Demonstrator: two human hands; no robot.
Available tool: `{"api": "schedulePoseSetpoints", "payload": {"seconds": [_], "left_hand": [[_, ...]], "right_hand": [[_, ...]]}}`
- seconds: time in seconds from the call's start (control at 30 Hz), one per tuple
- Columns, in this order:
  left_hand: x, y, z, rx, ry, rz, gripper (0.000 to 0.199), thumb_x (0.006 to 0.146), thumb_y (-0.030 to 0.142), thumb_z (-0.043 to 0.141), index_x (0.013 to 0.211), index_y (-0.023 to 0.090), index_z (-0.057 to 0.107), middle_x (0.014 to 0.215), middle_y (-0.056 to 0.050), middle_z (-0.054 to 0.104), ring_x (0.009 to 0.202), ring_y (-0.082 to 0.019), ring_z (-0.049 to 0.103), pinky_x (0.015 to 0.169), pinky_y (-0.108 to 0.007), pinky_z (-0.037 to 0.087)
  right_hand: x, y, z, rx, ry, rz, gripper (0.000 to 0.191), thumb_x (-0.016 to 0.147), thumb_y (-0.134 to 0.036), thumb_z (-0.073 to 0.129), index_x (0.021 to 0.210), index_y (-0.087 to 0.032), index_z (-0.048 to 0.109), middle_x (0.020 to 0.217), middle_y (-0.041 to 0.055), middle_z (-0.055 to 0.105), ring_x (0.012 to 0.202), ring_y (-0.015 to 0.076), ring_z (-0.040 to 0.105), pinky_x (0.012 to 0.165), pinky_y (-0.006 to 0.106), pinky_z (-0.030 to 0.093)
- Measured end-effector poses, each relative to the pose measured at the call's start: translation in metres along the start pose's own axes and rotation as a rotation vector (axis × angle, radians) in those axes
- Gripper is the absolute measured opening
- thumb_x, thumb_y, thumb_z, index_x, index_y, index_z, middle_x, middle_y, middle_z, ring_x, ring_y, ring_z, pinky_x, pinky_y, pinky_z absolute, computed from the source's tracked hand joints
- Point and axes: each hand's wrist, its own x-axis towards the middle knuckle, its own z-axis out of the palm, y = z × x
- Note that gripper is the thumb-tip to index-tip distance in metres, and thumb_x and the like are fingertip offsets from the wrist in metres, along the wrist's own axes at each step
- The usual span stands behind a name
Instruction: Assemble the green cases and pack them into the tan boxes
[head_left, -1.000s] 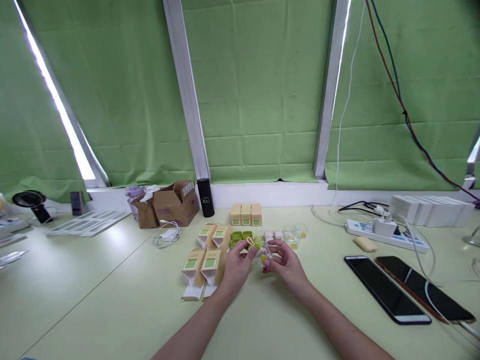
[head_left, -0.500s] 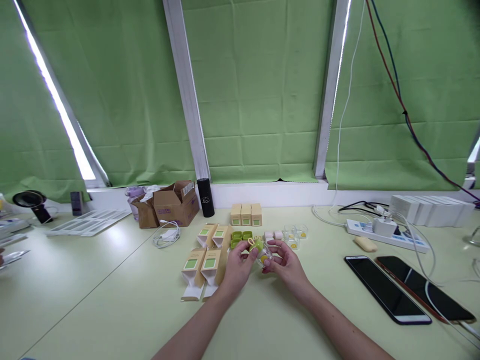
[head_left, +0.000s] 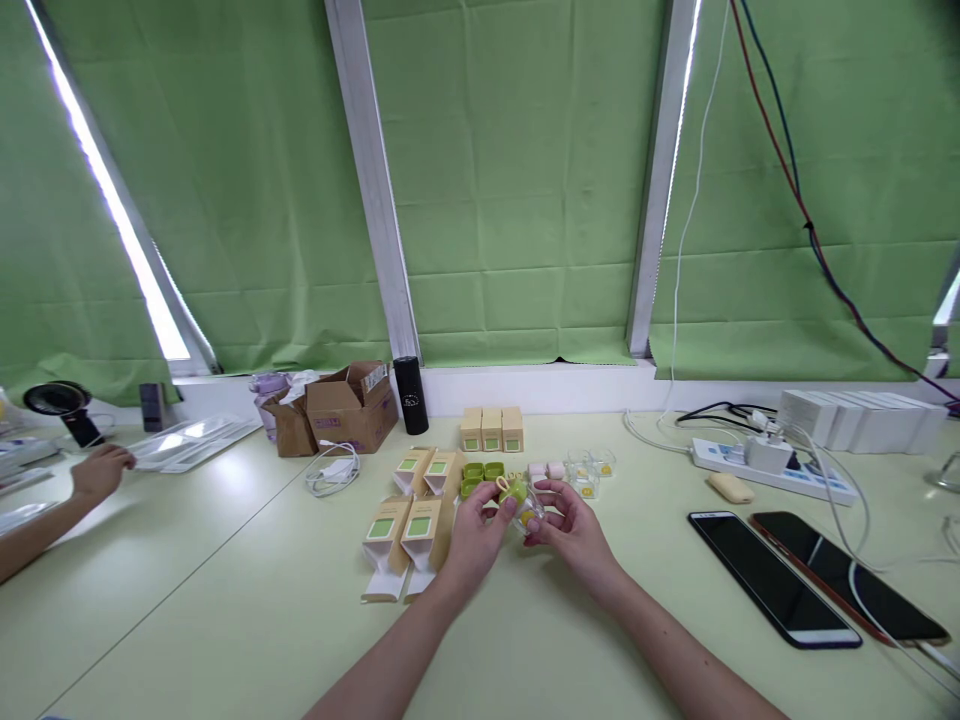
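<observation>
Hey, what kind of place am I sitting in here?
Probably a shared workroom or office: a long pale table, a power strip with chargers, and a co-worker's hand at the far left.

Seemingly an office or workroom, with long pale tables (head_left: 247, 620), power strip (head_left: 772, 470) and cardboard boxes (head_left: 352, 410).

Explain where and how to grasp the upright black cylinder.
Grip the upright black cylinder around its middle, probably from the right: it stands tall and narrow, with the open brown cardboard box close on its left and the white wall behind.
</observation>
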Motion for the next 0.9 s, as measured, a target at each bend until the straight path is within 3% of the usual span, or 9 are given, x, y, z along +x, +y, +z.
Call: {"api": "schedulePoseSetpoints", "payload": {"seconds": [0.33, 0.7, 0.9], "left_hand": [[-0.0001, -0.0003, 0.0002, -0.002, -0.015, -0.007, 0.043, 0.087, 0.057, 0.072, 0.107, 0.019, 0.077, 0.107, -0.011, 0.072, 0.101, -0.027, 0.068, 0.083, -0.033, 0.058], [-0.0037, 0.0060, 0.0007, 0.030, -0.087, -0.006, 0.042, 0.089, 0.056, 0.070, 0.106, 0.018, 0.076, 0.108, -0.011, 0.069, 0.102, -0.027, 0.067, 0.079, -0.032, 0.057], [-0.0022, 0.0053, 0.0006, 0.026, -0.073, -0.002, 0.041, 0.090, 0.057, 0.069, 0.102, 0.019, 0.076, 0.106, -0.010, 0.069, 0.100, -0.025, 0.068, 0.079, -0.032, 0.058]], "right_hand": [[-0.0008, 0.0004, 0.0000, 0.007, -0.008, 0.002, 0.060, 0.067, -0.044, 0.094, 0.112, -0.026, 0.059, 0.103, 0.0009, 0.061, 0.071, 0.0137, 0.066, 0.069, 0.037, 0.064], [-0.0063, -0.0001, -0.0022, -0.069, -0.121, -0.021, 0.061, 0.079, -0.046, 0.086, 0.131, -0.033, 0.056, 0.116, 0.0049, 0.059, 0.086, 0.0179, 0.067, 0.080, 0.041, 0.062], [-0.0074, 0.0001, -0.0045, -0.044, -0.188, -0.023, 0.062, 0.079, -0.037, 0.086, 0.134, -0.035, 0.057, 0.120, 0.0050, 0.058, 0.090, 0.0187, 0.066, 0.087, 0.043, 0.060]]}}
